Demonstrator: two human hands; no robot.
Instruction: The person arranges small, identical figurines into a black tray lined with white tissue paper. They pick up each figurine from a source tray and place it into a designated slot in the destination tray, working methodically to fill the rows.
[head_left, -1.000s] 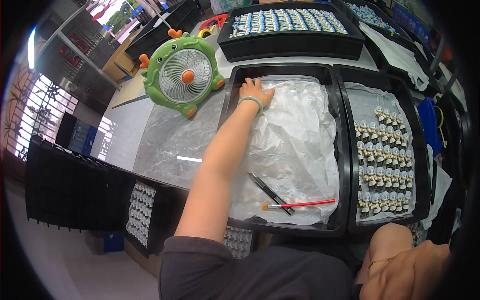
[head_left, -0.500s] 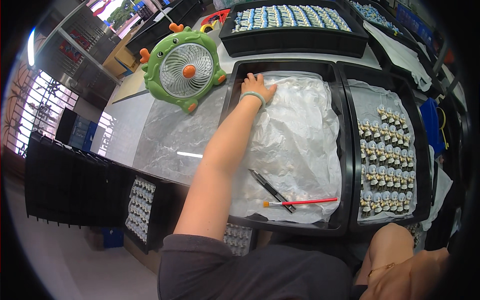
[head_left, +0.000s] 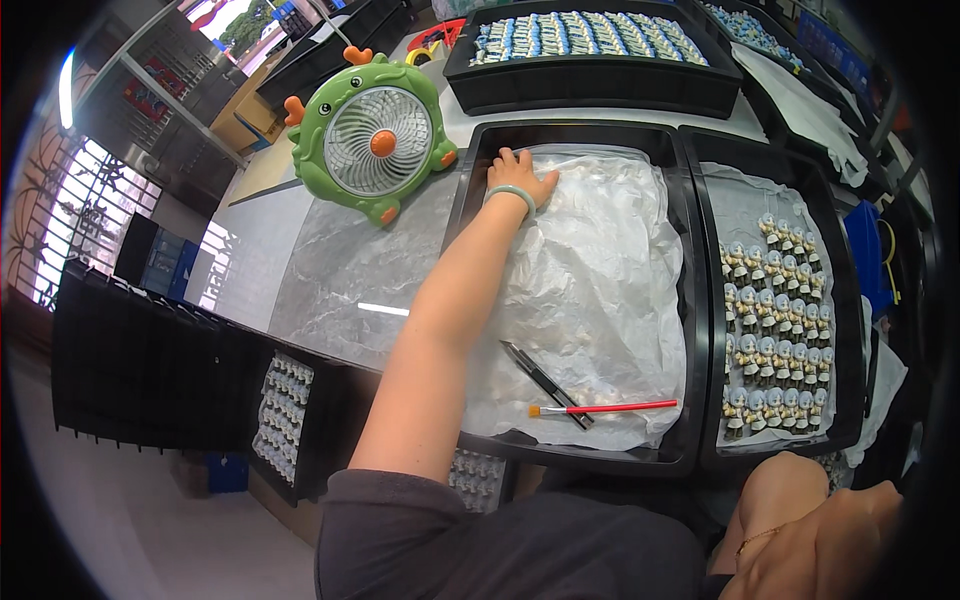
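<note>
My left hand (head_left: 522,175) lies at the far left corner of a black tray (head_left: 712,300), fingers spread on crumpled white tissue paper (head_left: 600,250). A pale green bangle (head_left: 513,193) circles that wrist. Whatever lies under the paper is hidden. Near the tray's front, a dark pen-like craft knife (head_left: 545,382) rests on the paper. Across its lower end lies a red-handled paintbrush (head_left: 620,407) with orange-brown bristles. Low at the right, bare skin with a thin gold chain, seemingly my right hand (head_left: 835,535), rests by a bent knee; its fingers cannot be made out.
Beside it, another black tray (head_left: 848,400) holds rows of small pale-haired figurines (head_left: 770,360). A green cartoon fan (head_left: 370,140) stands on the grey table (head_left: 345,260) at left. Behind, a black tray (head_left: 600,92) carries blue-and-white pieces. More figurines (head_left: 285,410) fill a tray below left.
The whole view has shifted very slightly to the right. My left hand stays on the paper in the same corner, its fingers drawn in a little.
</note>
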